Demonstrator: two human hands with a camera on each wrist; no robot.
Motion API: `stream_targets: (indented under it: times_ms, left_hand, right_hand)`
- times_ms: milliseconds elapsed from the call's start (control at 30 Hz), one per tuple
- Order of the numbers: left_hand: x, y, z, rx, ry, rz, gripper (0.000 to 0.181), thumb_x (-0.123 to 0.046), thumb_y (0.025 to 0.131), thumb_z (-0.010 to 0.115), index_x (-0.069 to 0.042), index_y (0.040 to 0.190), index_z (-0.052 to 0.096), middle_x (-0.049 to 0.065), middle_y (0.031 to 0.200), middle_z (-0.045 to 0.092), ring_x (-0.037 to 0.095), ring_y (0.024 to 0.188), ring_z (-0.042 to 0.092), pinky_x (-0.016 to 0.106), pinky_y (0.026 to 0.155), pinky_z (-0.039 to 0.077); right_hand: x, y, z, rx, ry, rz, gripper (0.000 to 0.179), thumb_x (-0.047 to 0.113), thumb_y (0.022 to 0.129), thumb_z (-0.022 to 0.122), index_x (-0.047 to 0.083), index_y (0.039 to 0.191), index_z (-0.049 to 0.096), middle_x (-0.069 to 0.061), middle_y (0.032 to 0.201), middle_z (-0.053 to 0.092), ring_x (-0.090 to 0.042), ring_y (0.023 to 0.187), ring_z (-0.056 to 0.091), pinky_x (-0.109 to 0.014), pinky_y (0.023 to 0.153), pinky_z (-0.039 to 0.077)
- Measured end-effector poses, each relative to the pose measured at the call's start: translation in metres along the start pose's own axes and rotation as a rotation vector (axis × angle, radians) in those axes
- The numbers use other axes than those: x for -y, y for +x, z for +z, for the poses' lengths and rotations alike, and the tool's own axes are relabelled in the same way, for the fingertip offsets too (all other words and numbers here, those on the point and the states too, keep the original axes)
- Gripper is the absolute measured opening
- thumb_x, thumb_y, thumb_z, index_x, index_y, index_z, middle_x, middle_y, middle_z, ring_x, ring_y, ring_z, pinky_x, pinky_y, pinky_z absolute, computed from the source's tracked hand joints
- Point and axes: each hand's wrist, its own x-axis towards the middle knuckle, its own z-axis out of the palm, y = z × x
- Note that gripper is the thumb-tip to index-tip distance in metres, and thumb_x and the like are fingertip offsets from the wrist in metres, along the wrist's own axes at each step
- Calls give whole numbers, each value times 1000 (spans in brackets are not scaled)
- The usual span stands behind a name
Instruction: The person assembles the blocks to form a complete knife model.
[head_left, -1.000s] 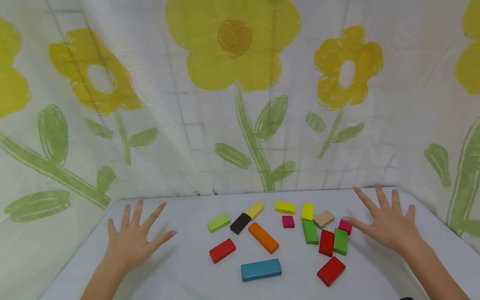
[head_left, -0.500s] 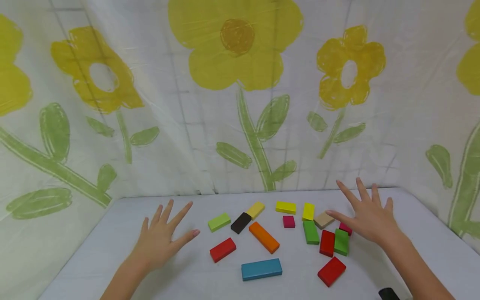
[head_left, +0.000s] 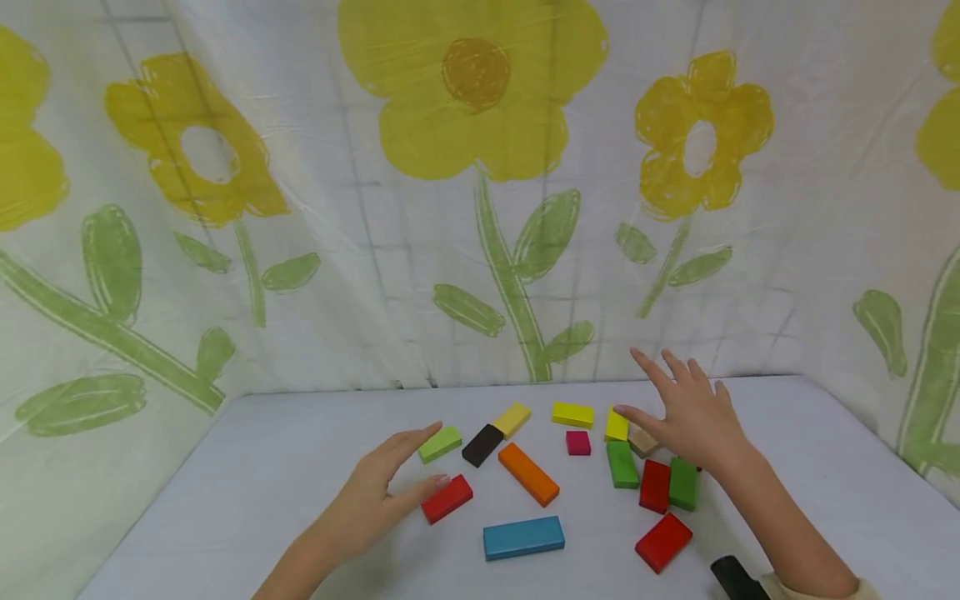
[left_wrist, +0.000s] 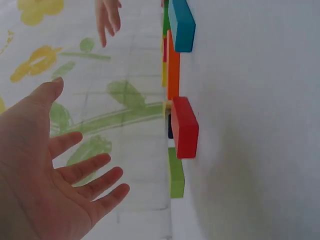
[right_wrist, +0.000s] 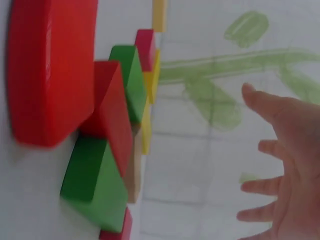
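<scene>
My left hand (head_left: 371, 493) hovers above the table's left part, fingers extended and thumb apart, holding nothing. In the head view its thumb overlaps the left red block (head_left: 448, 499), and its fingertips reach the lime-green block (head_left: 439, 444). The left wrist view shows the palm (left_wrist: 45, 165) facing the red block (left_wrist: 185, 127). My right hand (head_left: 690, 417) is raised over the right cluster with spread, relaxed fingers and nothing in it. Below it lie a yellow block (head_left: 617, 424), a partly hidden tan wooden block (head_left: 642, 442) and two green blocks, one (head_left: 622, 464) nearer the middle.
Between the hands lie an orange block (head_left: 528, 474), a blue block (head_left: 523, 537), a dark block (head_left: 482, 445) and a magenta cube (head_left: 578, 442). A red block (head_left: 663, 542) sits front right. A black object (head_left: 738, 577) shows by the right forearm. A flowered curtain (head_left: 360, 250) hangs behind.
Both hands have moved inward over the blocks, the left going right and turning sideways, the right going left. The blocks have stayed in place.
</scene>
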Motion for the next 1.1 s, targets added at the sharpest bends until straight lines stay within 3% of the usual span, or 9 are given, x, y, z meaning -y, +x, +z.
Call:
stream_targets:
  times_ms: [133, 233, 367, 533, 633, 733, 833, 967, 1100]
  left_hand:
    - [-3, 1, 14, 18, -104, 88, 58, -42, 98, 75, -19, 150, 60, 7, 143, 65, 31, 125, 61, 53, 104, 55]
    - [-5, 2, 23, 60, -162, 126, 49, -36, 99, 76, -11, 139, 67, 10, 135, 69, 31, 118, 64, 47, 100, 59]
    - [-8, 2, 33, 146, -267, 123, 35, -27, 100, 75, -5, 128, 71, 12, 127, 71, 33, 114, 66, 45, 99, 59]
    - [-3, 5, 46, 215, -402, 82, 32, -17, 100, 74, -2, 127, 71, 14, 127, 72, 29, 113, 67, 32, 97, 59]
    - [9, 9, 58, 242, -457, 98, 34, -18, 99, 75, -2, 129, 70, 12, 128, 72, 23, 111, 68, 26, 94, 59]
    - [23, 14, 72, 260, -497, 124, 37, -22, 98, 77, -3, 130, 70, 9, 125, 73, 19, 109, 70, 27, 93, 60]
    - [33, 19, 87, 293, -536, 54, 39, -29, 95, 82, -11, 128, 73, 0, 122, 75, 12, 108, 70, 24, 94, 59]
    - [22, 18, 92, 315, -546, -44, 37, -28, 93, 84, -15, 126, 75, -3, 119, 75, 12, 107, 68, 23, 94, 57]
    - [-4, 11, 88, 298, -527, -39, 32, -12, 94, 81, -6, 125, 74, 5, 118, 75, 19, 104, 67, 25, 89, 56]
  right_hand:
    - [15, 4, 2, -25, 42, -37, 80, 47, 97, 74, 8, 160, 43, -36, 147, 52, -58, 126, 53, -75, 94, 50]
    - [26, 6, 3, 9, 103, -34, 75, 41, 97, 75, 7, 157, 46, -35, 143, 55, -55, 123, 56, -68, 87, 57]
    - [38, 5, 4, 57, 224, -43, 72, 37, 97, 76, 7, 156, 48, -31, 142, 58, -49, 124, 57, -61, 86, 60]
    - [51, 4, 8, 79, 397, -80, 66, 30, 96, 78, 6, 152, 52, -22, 135, 63, -42, 119, 61, -51, 86, 62]
    - [58, 5, 12, 100, 460, -79, 64, 26, 95, 79, 6, 150, 54, -21, 133, 64, -41, 117, 61, -46, 84, 63]
    - [63, 8, 18, 119, 492, -86, 63, 25, 94, 81, 6, 148, 56, -23, 131, 65, -41, 113, 62, -42, 80, 63]
    - [68, 9, 26, 131, 523, -103, 60, 25, 93, 81, 6, 145, 59, -23, 128, 67, -39, 108, 65, -41, 80, 63]
    - [75, 8, 37, 161, 585, -135, 55, 23, 93, 82, 5, 141, 62, -21, 123, 70, -33, 101, 67, -36, 79, 62]
    - [82, 5, 50, 243, 661, -131, 54, 21, 91, 83, 3, 139, 63, -18, 119, 71, -23, 91, 65, -31, 74, 60]
